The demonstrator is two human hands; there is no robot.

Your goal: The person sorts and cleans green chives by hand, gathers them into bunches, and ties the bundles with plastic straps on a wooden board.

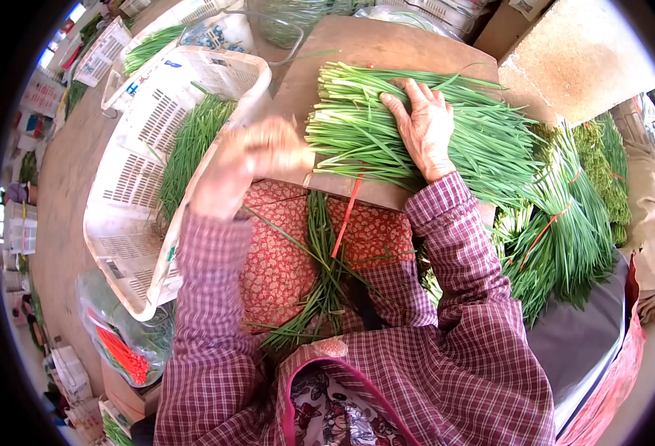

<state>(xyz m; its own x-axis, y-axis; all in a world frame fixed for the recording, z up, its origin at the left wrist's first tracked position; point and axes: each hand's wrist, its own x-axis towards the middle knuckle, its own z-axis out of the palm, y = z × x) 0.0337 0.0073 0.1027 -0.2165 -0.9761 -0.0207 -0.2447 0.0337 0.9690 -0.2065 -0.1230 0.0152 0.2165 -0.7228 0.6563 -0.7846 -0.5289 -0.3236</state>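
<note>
A thick layer of green garlic chives (484, 141) lies across a brown board (387, 44), pale cut ends toward the left. On top of it rests my right hand (420, 123), palm down with thumb and fingers spread. My left hand (249, 163) is smeared by motion at the board's left edge, between the chives and a white crate (257, 70); its fingers do not show clearly. A red tie strip (348, 215) hangs from under the chives over the board's front edge. Loose chive blades (320, 260) lie on the red patterned cloth (279, 253) on my lap.
More chives (194, 145) lie in the white crate. Tied chive bundles (558, 238) are piled at the right. A plastic bag with red strips (123, 353) sits at lower left. A cardboard piece (580, 59) stands at back right, with further crates (103, 52) at far left.
</note>
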